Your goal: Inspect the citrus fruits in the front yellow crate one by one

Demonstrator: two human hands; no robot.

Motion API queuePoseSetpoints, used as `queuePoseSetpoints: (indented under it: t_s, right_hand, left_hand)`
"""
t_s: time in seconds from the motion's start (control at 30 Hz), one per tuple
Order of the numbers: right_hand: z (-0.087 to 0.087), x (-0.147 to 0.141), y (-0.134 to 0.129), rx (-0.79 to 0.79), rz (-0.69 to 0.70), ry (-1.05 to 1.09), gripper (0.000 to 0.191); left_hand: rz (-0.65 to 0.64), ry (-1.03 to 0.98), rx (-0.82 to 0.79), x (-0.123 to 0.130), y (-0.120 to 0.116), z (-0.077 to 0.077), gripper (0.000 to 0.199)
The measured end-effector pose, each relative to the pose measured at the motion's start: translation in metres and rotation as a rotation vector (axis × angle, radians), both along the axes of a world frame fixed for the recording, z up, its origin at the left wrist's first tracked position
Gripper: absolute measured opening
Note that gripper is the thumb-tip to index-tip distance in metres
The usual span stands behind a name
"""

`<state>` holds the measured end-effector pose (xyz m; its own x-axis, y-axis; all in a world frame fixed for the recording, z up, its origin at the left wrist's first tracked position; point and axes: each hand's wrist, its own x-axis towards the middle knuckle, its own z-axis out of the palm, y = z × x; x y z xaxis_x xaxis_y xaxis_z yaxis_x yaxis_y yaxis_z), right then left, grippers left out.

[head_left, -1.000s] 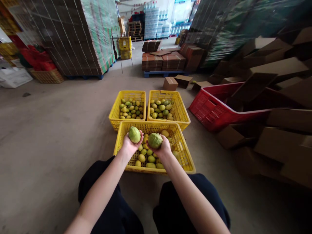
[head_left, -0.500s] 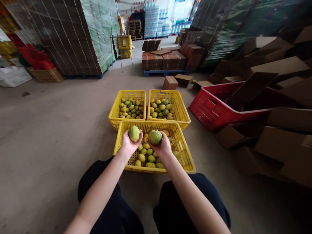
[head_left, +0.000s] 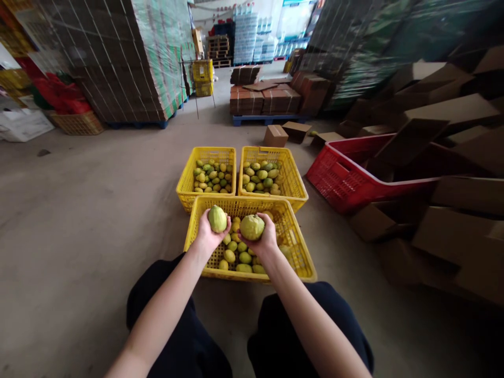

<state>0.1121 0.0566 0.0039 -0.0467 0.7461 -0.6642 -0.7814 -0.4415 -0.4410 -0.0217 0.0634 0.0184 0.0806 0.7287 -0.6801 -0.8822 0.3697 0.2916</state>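
My left hand (head_left: 208,234) is wrapped round a yellow-green fruit (head_left: 217,219), held above the left part of the near yellow crate (head_left: 303,252). A larger, bumpy yellow-green fruit (head_left: 252,227) rests in my right hand (head_left: 266,239), over the middle of the same crate. The two held fruits are a short gap apart. Below them, several loose yellow and green fruits (head_left: 244,257) lie on the crate's bottom. Behind it, touching side by side, stand a left yellow crate (head_left: 185,185) and a right yellow crate (head_left: 295,181), both holding similar fruits.
To the right, a red crate (head_left: 334,181) holds cardboard, with a heap of open cardboard boxes (head_left: 452,231) around it. Further back are a small closed box (head_left: 276,135), flattened cartons on a blue pallet (head_left: 255,119) and tall wrapped stacks (head_left: 157,58).
Both fruits have been turned in my hands, so different sides face up. My hands stay nearly in place over the near crate.
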Motion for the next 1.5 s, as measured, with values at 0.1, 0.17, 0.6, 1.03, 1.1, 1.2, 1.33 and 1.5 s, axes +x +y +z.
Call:
queuePoseSetpoints:
  t_s: [0.1, 0.17, 0.6, 1.03, 1.1, 1.2, 1.33, 1.5]
  right_hand:
    - [0.001, 0.001, -0.001, -0.075, 0.048, -0.013, 0.024]
    - [0.0, 0.001, -0.001, -0.088, 0.073, -0.025, 0.024]
    - [-0.001, -0.004, 0.002, -0.109, 0.085, -0.089, 0.016]
    - [-0.003, -0.012, 0.004, -0.013, 0.175, -0.191, 0.016]
    - [-0.003, -0.012, 0.004, -0.021, 0.193, -0.182, 0.017]
    - [-0.002, -0.01, 0.003, -0.053, 0.214, -0.194, 0.021]
    - [-0.003, -0.008, 0.002, -0.077, 0.27, -0.207, 0.026]
    - [-0.003, -0.008, 0.002, -0.086, 0.194, -0.184, 0.014]
  left_hand:
    - [-0.086, -0.028, -0.052, 0.001, 0.0, 0.0, 0.023]
    - [-0.083, -0.031, -0.059, 0.001, -0.001, 0.0, 0.022]
    - [0.042, 0.053, 0.037, 0.003, 0.002, -0.002, 0.015]
    - [-0.019, -0.004, -0.001, -0.006, -0.002, 0.004, 0.026]
    - [-0.052, -0.031, -0.002, -0.006, 0.0, 0.002, 0.03]
    - [-0.115, -0.044, 0.013, -0.005, 0.001, -0.002, 0.035]
    - [-0.142, 0.012, 0.094, -0.005, -0.001, -0.004, 0.033]
    - [-0.086, 0.059, 0.118, -0.006, -0.001, 0.0, 0.026]
